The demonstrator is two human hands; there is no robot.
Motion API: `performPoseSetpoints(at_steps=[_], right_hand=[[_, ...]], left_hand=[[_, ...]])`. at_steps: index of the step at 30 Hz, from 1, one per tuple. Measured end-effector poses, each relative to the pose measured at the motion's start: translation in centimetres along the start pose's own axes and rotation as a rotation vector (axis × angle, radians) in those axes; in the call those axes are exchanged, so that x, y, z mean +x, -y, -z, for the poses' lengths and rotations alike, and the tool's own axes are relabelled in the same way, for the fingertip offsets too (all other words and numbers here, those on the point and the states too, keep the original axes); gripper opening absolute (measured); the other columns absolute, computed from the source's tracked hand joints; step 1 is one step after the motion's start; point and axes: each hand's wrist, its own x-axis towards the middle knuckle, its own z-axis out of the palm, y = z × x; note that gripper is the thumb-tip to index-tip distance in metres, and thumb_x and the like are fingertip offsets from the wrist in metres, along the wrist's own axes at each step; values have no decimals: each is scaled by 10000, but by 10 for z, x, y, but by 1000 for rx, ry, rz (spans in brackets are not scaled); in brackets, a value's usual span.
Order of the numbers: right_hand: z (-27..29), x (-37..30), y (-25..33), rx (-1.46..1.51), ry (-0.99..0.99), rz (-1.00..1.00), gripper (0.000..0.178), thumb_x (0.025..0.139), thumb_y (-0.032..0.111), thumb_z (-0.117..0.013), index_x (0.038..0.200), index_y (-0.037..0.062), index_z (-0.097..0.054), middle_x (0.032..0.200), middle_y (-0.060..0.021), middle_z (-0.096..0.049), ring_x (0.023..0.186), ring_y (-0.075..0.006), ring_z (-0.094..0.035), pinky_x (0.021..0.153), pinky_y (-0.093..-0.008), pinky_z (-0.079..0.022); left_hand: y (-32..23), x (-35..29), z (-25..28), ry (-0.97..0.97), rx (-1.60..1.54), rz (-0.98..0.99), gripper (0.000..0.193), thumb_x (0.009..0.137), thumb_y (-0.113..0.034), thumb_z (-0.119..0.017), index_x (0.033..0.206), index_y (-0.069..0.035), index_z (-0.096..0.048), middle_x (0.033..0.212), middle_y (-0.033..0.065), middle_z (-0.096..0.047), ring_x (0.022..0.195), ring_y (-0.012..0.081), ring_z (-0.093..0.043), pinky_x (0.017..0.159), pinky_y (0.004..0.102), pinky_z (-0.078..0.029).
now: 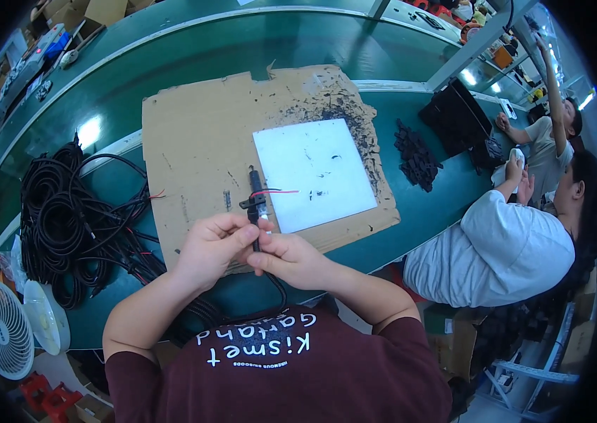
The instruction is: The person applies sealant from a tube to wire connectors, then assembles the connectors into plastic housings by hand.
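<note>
Near the front edge of the cardboard sheet (193, 155), my left hand (215, 248) pinches a black cable (256, 244) just below a small dark fitting (252, 202). Closed on the same cable, my right hand (290, 261) sits slightly lower, its thumb close to my left fingertips. Above the fitting a slim black plug end (254, 176) points away from me. A red wire (277, 191) and a dark one stick out to the right, over a white square pad (319, 169) with black smudges. My fingers hide part of the cable; its tail hangs toward my lap.
Coiled black cables (59, 211) pile up at the left, beside a white fan (1, 328). Right of the cardboard are a heap of small black parts (418, 155) and a black bin (455, 116). A co-worker in a light shirt (495, 247) sits close on the right.
</note>
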Motion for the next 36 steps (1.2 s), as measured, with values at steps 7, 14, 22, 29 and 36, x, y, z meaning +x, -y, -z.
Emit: performPoseSetpoints(at_steps=[7,14,22,29,36], right_hand=[[63,-7,44,-276,-135,207,168,899,95,-539,1023,22,-625,973,-83,-571,891,-164,-540,767,-287,-426],[67,14,78,-780,129,743,331,765,144,-689,1087,85,-637,1260,-94,-535,1200,-318,-413,997,-422,-323],[67,3,86,-980,136,737,157,733,166,-710,830,83,-620,1042,-55,-614,1120,-289,-487,888,-382,-374],[65,-17,73,-1353,76,631,103,710,144,-648,740,84,-569,703,-13,-488,780,-196,-498,734,-325,-390],[91,-31,52,-1298,-22,513,221,695,193,-669,863,66,-602,782,-44,-546,830,-220,-525,792,-354,-397]], left_hand=[[-5,-19,6,34,140,-168,70,860,35,-580,903,1,-536,864,58,-599,732,118,-617,640,224,-490],[-5,-25,8,145,140,-204,104,842,62,-596,892,8,-523,858,43,-529,712,101,-605,638,213,-482],[-4,-20,-1,95,399,-234,118,813,8,-658,844,-15,-546,793,31,-516,646,75,-549,543,215,-428],[1,-14,-13,38,1029,-473,153,746,-29,-693,820,-11,-560,700,77,-501,577,197,-518,508,316,-401],[8,-10,-23,-18,1262,-580,125,742,-4,-662,818,-4,-562,709,121,-497,584,276,-523,506,349,-415]])
